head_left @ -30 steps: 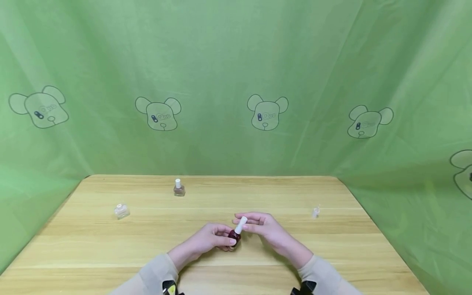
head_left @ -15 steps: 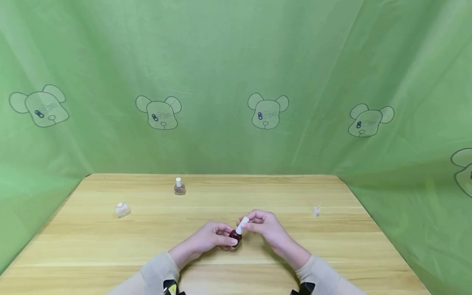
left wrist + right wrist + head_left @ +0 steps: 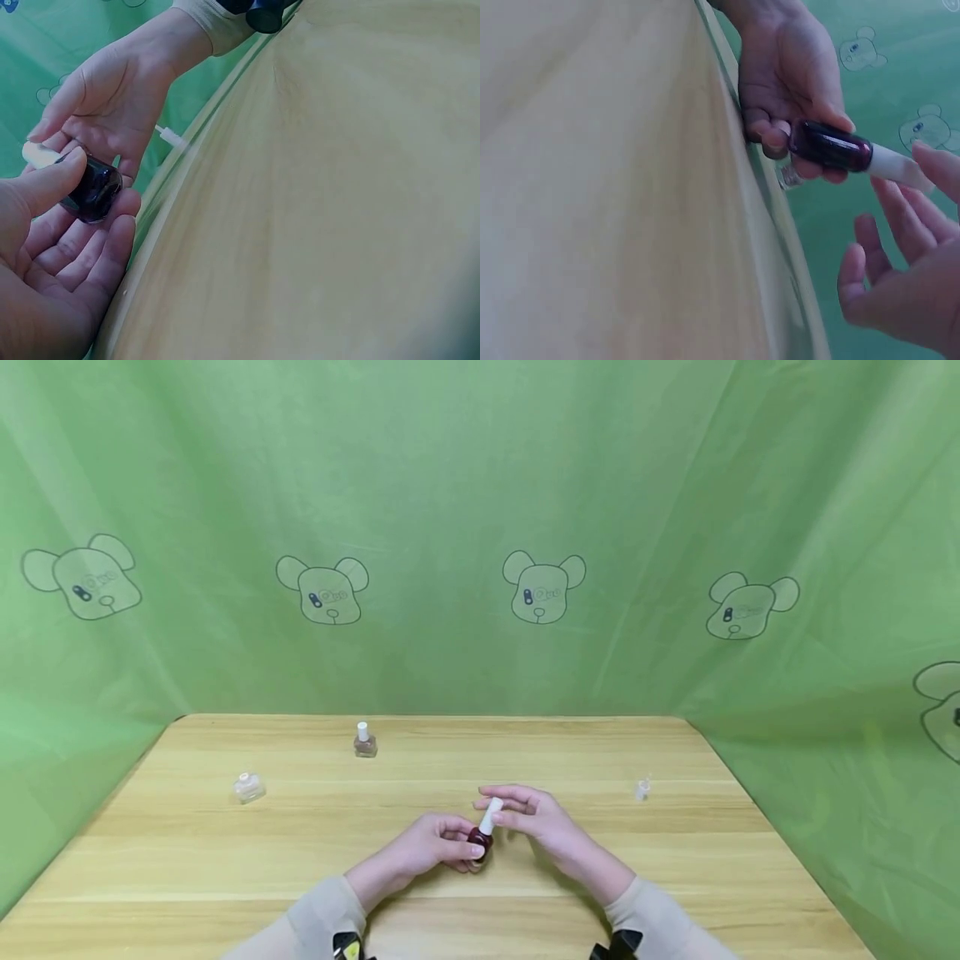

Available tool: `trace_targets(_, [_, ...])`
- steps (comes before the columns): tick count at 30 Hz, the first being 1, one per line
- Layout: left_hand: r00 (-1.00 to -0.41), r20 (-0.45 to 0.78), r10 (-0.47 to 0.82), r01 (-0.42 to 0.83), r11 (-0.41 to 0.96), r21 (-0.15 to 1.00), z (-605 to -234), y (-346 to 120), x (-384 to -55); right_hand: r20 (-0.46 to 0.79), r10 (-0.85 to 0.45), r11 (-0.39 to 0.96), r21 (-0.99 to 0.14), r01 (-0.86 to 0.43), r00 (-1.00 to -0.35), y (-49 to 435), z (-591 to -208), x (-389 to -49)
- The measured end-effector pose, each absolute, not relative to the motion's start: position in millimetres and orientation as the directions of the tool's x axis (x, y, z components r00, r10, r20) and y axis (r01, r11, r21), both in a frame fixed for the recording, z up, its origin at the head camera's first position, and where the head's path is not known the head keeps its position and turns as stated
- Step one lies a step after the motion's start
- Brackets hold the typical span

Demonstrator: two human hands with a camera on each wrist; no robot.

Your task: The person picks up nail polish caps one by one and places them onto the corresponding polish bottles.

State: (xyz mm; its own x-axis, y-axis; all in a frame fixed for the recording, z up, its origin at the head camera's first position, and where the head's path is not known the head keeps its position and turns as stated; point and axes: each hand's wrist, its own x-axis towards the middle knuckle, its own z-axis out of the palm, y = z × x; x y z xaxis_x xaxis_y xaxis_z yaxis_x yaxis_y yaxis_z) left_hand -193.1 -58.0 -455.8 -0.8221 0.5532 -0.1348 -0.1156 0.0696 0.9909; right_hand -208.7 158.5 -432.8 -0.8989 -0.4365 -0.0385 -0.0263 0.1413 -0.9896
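Note:
A dark red nail polish bottle with a long white cap tilts toward the upper right, low over the table's near middle. My left hand holds the bottle's glass body between thumb and fingers, as the left wrist view shows with the dark bottle. At the cap, my right hand has its thumb on one side and its fingers stretched along the other. In the right wrist view the white cap lies between that thumb and the index finger, still seated on the bottle.
On the wooden table, a capless clear bottle stands at the left. A brownish nail polish bottle with a white cap is near the back edge. A small whitish cap with a thin stem sits at the right. Green cloth surrounds the table.
The right fingers curled in around the cap half a second ago and have now stretched out again, thumb at the cap. The left hand and bottle have hardly moved.

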Motion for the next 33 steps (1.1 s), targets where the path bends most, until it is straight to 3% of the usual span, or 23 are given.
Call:
trace_targets(7, [-0.813,-0.137,0.565,-0.118,0.071,0.99,-455.5,-59.1,-192.8,-0.026,-0.469,0.148,-0.988,-0.049,-0.883,161.9,-432.9,-210.4])
trace_targets(23, [-0.822,-0.125,0.555,-0.102,0.072,0.992,-455.7,-54.9,-190.9,-0.032,-0.169,0.187,-0.982,0.0,-0.985,149.4,-429.2,-201.7])
trace_targets(33, [-0.832,-0.133,0.538,-0.113,0.07,0.991,-457.1,-56.4,-191.8,-0.003,-0.262,0.229,-0.972,-0.059,-0.965,157.0,-424.2,-206.3])
